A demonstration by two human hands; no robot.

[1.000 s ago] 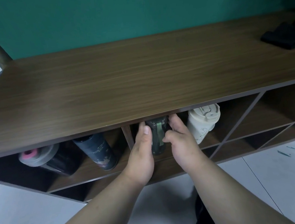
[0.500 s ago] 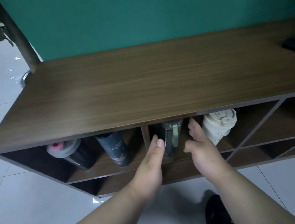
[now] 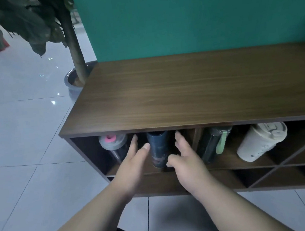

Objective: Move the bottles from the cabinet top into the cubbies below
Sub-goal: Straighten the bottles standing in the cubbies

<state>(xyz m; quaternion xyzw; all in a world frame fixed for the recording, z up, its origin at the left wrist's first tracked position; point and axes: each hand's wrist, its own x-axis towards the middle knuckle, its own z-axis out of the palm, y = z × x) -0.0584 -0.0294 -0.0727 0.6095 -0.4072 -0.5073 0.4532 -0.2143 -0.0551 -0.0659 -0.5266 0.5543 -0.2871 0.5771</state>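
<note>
Dark blue bottle point(image 3: 158, 149), worn print, upright in left cubby point(image 3: 88, 150), long axis vertical. My left hand point(image 3: 134, 165) and right hand point(image 3: 186, 165) flank it, grip wide, not holding.

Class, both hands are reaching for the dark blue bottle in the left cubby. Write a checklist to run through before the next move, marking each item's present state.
1. Cabinet top free of bottles: ok, in the part visible.
2. Left hand open: ok.
3. Right hand open: ok.
4. Dark blue bottle upright: ok.
5. Pink-capped bottle touching it: cannot tell.
6. Green-strapped bottle and cream tumbler in the neighbouring cubby: ok.
</note>
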